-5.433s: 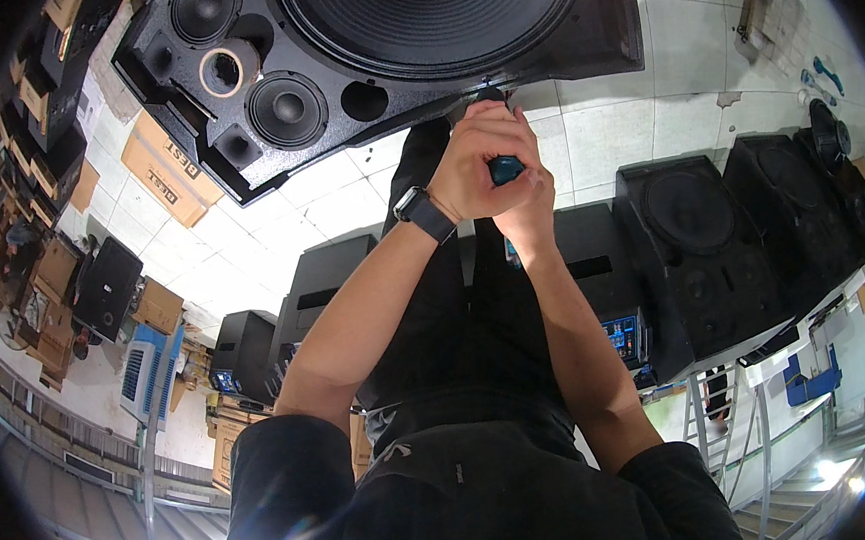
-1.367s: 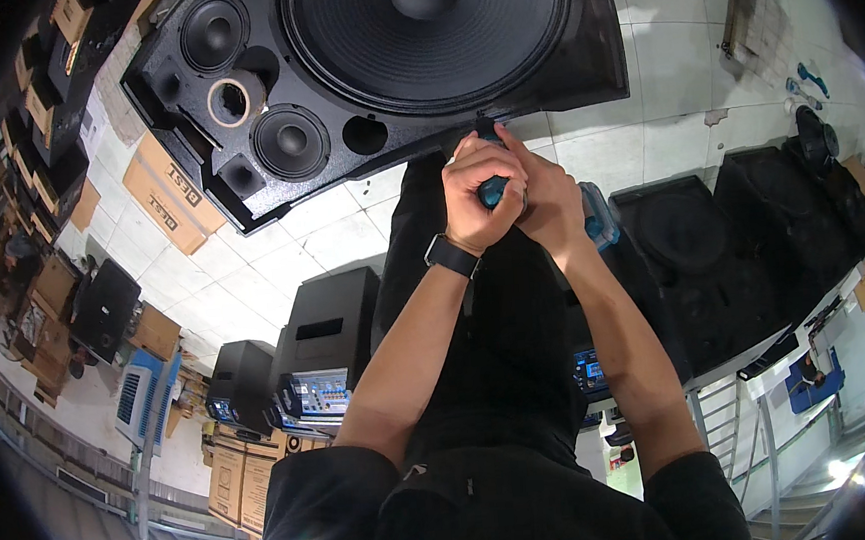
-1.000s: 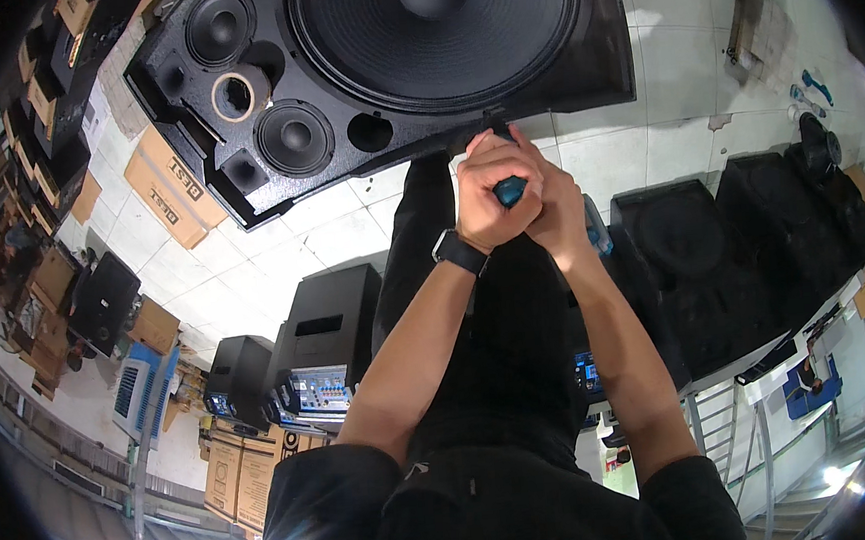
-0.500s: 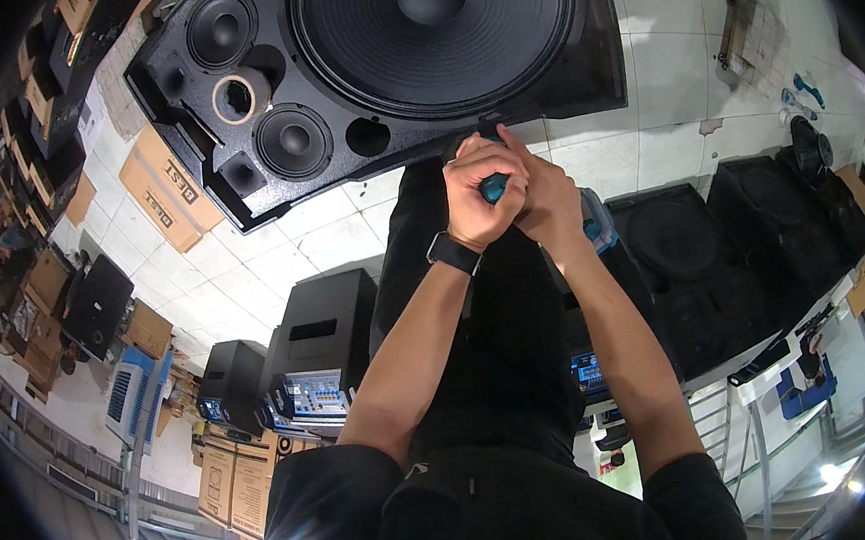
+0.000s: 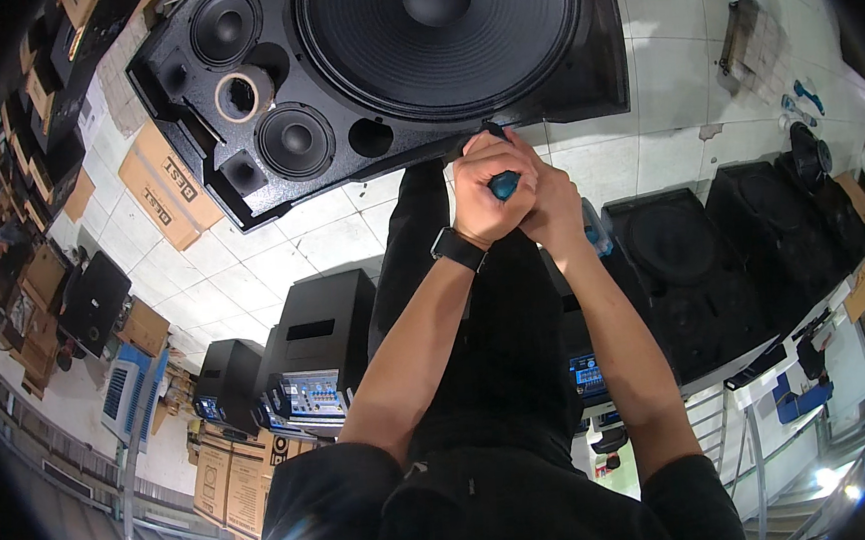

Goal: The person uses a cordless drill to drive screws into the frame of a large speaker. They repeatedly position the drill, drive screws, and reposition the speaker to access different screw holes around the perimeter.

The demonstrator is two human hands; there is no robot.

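Note:
A large black speaker cabinet (image 5: pixel 503 125) lies ahead of me with its face up. It bears a big woofer (image 5: pixel 368 64) and two smaller drivers. Close to its near edge, my left hand (image 5: pixel 485 206) is wrapped round a teal-and-black tool (image 5: pixel 504 184), whose rounded teal end shows between the fingers. My right hand (image 5: pixel 552 201) is closed on the same tool from the right side. The tool's dark front part points at the cabinet edge; its tip and exact kind are hidden by my hands. A tape roll (image 5: pixel 263 89) rests on the cabinet's left part.
A flat cardboard box (image 5: pixel 156 184) lies on the tiled floor at the left. Black speakers (image 5: pixel 324 303) stand at the lower left, more black cabinets (image 5: pixel 672 253) at the right. A blue-tinted clear object (image 5: pixel 598 230) sits by my right wrist. Stacked cartons (image 5: pixel 227 485) stand lower left.
My left hand has shifted slightly right and nearer to me, and turned a little, so more of the tool's teal end shows. Both hands still grip the tool.

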